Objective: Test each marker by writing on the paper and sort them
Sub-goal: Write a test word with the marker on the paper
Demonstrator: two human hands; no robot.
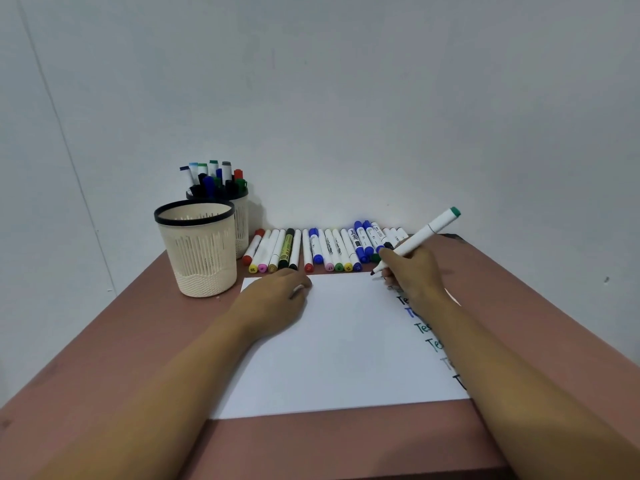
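My right hand [412, 275] grips a white marker [424, 233] with a green end; its dark uncapped tip touches the far right part of the white paper [339, 344]. A column of written words [424, 327] in several colours runs down the paper's right side, partly hidden by my right forearm. My left hand [277, 299] rests on the paper's far left corner with curled fingers that pinch a small pale marker cap [298, 288]. A row of capped markers [311, 252] lies just beyond the paper.
A cream mesh cup [199, 247] with a black rim stands at the left with no markers showing above its rim. Behind it, a second cup [241, 220] holds several markers. The brown table [104, 358] backs onto a white wall.
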